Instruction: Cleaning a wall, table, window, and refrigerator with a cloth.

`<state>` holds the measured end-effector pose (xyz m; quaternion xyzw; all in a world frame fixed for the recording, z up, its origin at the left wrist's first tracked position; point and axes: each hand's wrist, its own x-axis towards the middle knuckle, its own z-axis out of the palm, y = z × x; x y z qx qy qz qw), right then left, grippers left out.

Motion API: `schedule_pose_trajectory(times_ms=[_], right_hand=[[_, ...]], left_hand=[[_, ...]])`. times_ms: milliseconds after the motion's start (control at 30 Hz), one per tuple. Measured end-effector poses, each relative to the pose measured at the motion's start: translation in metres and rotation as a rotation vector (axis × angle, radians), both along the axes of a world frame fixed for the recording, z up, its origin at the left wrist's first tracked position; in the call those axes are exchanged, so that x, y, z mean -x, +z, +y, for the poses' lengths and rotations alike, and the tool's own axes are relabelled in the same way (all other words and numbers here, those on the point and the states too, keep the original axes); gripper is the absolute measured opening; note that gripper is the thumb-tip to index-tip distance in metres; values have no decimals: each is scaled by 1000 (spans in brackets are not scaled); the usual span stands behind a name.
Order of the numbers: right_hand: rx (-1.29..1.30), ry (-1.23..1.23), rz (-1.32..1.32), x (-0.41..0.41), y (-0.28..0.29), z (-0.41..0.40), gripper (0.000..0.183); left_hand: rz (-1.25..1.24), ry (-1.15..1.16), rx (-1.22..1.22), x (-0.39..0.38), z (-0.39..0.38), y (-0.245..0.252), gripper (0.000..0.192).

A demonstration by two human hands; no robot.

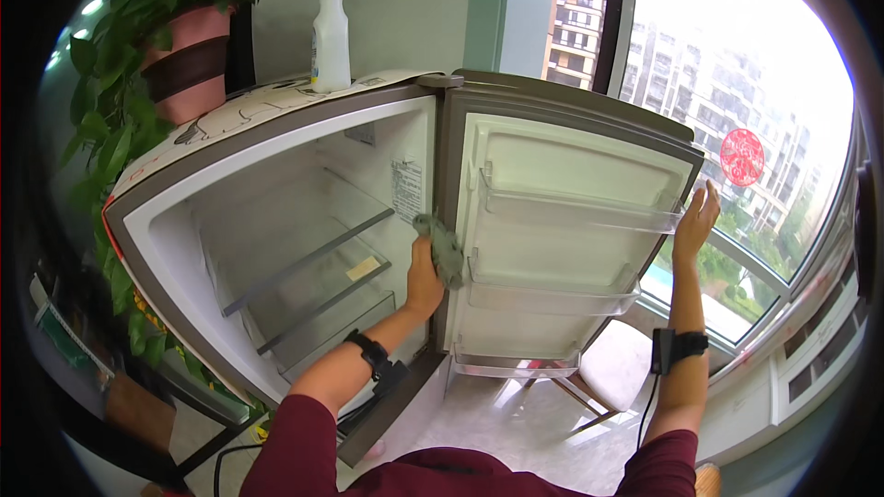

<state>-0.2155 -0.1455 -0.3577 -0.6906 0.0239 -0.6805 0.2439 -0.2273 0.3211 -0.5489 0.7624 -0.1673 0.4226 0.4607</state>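
Observation:
My left hand grips a crumpled grey-green cloth near the hinge side of an open refrigerator, between the compartment and the door. The refrigerator door stands swung out to the right, with several clear plastic door shelves. At the door's outer edge is my right hand, its fingers pointing up and partly bent; whether it grips the edge is hard to tell. Inside the compartment, glass shelves with dark front edges hold no visible food. A small yellowish label lies on a middle shelf.
A white plastic bottle and a potted plant in a pink and brown pot stand on the refrigerator's covered top. Beyond the door are a chair with a pale seat and a window with a red round decoration. A cable hangs from the right wrist strap.

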Motion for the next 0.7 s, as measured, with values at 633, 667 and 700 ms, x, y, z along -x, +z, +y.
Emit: schedule_pose_trajectory(times_ms=[633,667,700], right_hand=[[-640,1061,423,-55,1,-59,76],[-738,1082,401,-60,0,-64,75],[-735,1094,404,-59,1,-61,75]], left_hand=[[-545,294,-546,13,4,240,49],[-548,300,-545,11,-3,241,49],[-535,310,-528,10,-10,241,47]])
